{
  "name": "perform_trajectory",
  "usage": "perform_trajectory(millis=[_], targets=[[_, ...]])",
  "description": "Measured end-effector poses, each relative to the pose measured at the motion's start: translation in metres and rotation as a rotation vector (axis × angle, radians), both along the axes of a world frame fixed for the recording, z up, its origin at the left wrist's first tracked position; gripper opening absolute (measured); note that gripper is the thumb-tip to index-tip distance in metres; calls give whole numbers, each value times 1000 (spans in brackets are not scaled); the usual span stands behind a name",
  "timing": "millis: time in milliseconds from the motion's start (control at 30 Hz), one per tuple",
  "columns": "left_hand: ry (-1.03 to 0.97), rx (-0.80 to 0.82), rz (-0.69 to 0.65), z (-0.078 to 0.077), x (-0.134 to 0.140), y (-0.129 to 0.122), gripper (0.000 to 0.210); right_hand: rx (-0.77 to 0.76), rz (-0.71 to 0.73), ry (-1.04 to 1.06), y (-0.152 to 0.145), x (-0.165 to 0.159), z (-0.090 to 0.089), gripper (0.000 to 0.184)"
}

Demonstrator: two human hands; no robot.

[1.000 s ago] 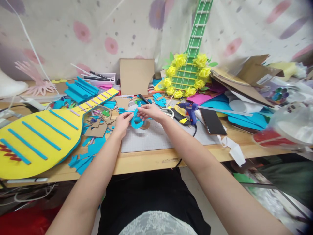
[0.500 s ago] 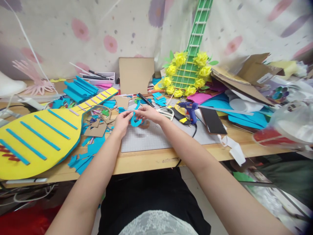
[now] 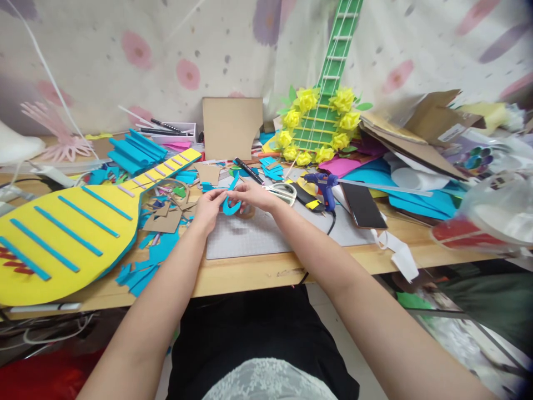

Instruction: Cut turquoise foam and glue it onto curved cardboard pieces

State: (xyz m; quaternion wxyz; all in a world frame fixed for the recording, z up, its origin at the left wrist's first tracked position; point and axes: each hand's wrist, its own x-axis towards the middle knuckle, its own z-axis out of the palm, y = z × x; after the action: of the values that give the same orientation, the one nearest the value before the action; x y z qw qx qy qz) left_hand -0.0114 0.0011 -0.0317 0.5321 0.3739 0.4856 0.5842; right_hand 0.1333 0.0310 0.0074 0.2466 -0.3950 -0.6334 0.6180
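Observation:
Between my hands is a curled strip of blue paper [image 3: 231, 208], held above the grey cutting mat [image 3: 233, 241]. My left hand [image 3: 208, 210] pinches its left side, and my right hand [image 3: 253, 195] pinches it from the right; the fingertips nearly meet. Just past my right wrist lie white-handled scissors [image 3: 286, 193]. A blue hot glue gun [image 3: 325, 188] rests farther right on the mat, beside a black and yellow tool [image 3: 308, 199]. Behind my hands is a black marker [image 3: 249, 170].
A yellow paper lute-shaped instrument [image 3: 75, 233] lies at the left, with blue paper scraps [image 3: 154, 258] beside it. A green instrument with yellow flowers [image 3: 320, 125] leans at the back. A phone [image 3: 363, 205], a plastic tub [image 3: 487, 219] and piled cardboard [image 3: 416, 139] stand right.
Both hands stay in almost the same place. The blue strip's curl has turned slightly between the fingers, and the right fingers have shifted a little.

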Motion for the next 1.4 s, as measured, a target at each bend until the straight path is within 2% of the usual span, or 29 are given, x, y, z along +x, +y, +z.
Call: perform_trajectory(millis=[133,267,367,500,700,767,833,933,1000,1200,1400], targets=[[15,-4,17,2,0,-1,32,55,-12,-61,2,-5,-2,18],[24,-31,47,4,-1,-1,33,-22,45,1,3,-1,0,10],[18,-26,60,4,-1,0,32,-47,45,28,0,1,3,17],[3,-35,62,4,-1,0,29,10,-12,-107,-4,-4,3,27],[-1,-29,74,2,-5,2,35,-66,73,-17,1,-2,0,18],[2,-15,73,2,-5,2,35,-53,72,0,3,1,-2,22],[-1,-7,55,3,-4,1,34,5,5,17,5,2,-2,27],[-5,-19,26,4,-3,0,34,95,-205,21,7,-1,-1,30],[-18,-25,10,4,-3,-1,34,110,-290,26,8,-3,1,29],[-58,-31,-30,4,-4,0,31,70,-207,93,9,7,8,20],[-14,-1,-19,1,-3,-1,30,220,-295,-65,15,8,8,26]])
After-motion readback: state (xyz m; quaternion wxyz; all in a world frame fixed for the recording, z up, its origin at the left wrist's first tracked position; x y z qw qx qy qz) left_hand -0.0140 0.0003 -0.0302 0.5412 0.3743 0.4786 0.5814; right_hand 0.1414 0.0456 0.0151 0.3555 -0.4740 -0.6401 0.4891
